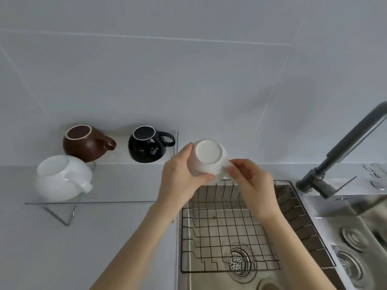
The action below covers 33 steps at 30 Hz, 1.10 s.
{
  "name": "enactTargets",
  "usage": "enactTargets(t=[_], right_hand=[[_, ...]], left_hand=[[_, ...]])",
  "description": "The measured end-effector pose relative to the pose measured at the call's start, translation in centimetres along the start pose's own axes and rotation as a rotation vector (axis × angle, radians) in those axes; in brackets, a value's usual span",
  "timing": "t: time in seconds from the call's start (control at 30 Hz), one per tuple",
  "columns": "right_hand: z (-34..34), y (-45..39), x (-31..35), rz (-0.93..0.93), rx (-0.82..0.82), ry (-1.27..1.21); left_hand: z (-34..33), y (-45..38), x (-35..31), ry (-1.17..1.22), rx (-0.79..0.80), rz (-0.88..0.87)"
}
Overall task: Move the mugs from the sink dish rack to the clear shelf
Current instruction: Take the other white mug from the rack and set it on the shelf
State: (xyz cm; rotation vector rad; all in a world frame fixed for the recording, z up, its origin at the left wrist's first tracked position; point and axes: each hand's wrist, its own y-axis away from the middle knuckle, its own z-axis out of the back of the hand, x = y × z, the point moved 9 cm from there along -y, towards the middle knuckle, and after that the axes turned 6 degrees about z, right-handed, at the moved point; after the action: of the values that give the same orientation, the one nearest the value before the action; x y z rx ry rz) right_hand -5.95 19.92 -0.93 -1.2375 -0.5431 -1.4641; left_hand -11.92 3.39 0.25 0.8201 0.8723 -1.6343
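Observation:
A white mug (207, 155) hangs upside down, base toward me, above the far edge of the wire dish rack (222, 225). My left hand (180, 174) wraps its left side, and my right hand (249, 181) pinches its right side where the handle is hidden. On the clear shelf (117, 200) to the left, three mugs stand upside down: a brown mug (83, 143) at the back left, a black mug (146, 144) at the back right, and a white mug (62, 174) at the front left. No mugs lie in the rack.
The rack sits in the left basin of a steel sink (326, 212) with a drain (237, 261) under it. A dark faucet (343, 147) rises at the right. The grey counter (83, 248) spreads under the shelf, with a tiled wall behind.

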Motion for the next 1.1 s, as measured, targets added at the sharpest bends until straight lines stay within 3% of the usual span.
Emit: enactTargets(t=[0.27,0.8,1.1], right_hand=[[-8.7,-1.6,6.1,0.113,0.229,-0.015],[-16.3,-0.1,3.8,0.054,0.356,0.058],[-16.5,-0.7,3.5,0.067,0.398,0.102]], left_hand=[[10.7,2.1,1.9,-0.055,-0.260,0.042],[12.8,2.3,9.0,-0.057,-0.152,0.215],[12.1,2.2,10.3,-0.092,-0.228,0.259]])
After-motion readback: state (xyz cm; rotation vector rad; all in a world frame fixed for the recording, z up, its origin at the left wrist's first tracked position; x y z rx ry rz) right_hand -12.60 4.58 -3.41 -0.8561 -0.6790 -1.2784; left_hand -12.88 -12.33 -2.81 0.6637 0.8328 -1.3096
